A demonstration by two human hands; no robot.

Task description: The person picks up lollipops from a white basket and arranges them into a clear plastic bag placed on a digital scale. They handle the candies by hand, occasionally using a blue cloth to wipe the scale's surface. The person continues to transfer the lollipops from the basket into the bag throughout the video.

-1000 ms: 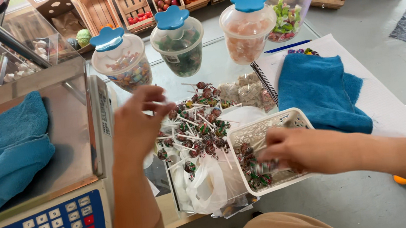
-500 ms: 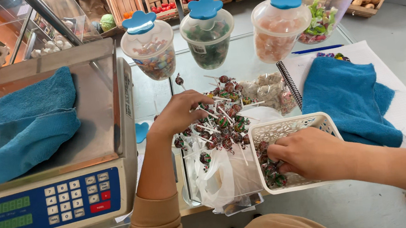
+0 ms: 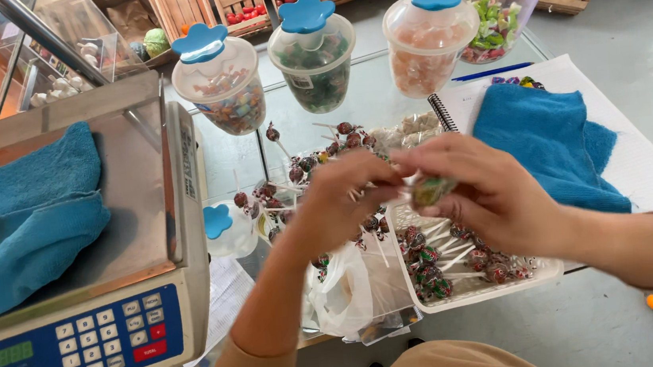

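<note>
**Both hands meet on one lollipop over the basket**

Left to right:
- weighing scale [image 3: 77, 327] at far left, blue keypad panel facing the camera, folded blue cloth [image 3: 27, 220] on its pan
- small clear tub with a blue flower-shaped lid [image 3: 218, 220] just beside the scale
- back row on the glass table [image 3: 374, 99]: three clear jars with blue flower lids – mixed sweets [image 3: 223, 90], dark green ones [image 3: 315, 69], pale orange ones [image 3: 426, 54]
- loose pile of wrapped lollipops [image 3: 293, 171] in front of the jars, sticks pointing all ways
- left hand [image 3: 344, 198] over that pile, fingers drawn together, pinching white sticks
- right hand [image 3: 487, 192] touching it fingertip to fingertip, pinching a green-wrapped lollipop [image 3: 432, 190]; head sits between the two hands, stick mostly hidden so can't call its axis
- white basket [image 3: 511, 281] directly below the right hand, more lollipops lying in it, clear plastic bag [image 3: 349, 289] just left of it
- spiral notebook [image 3: 636, 162] at right with a second blue cloth [image 3: 554, 145] on it, blue pen [image 3: 491, 73] behind

The held lollipop is closer to the right hand, and the basket is straight down from it
</note>
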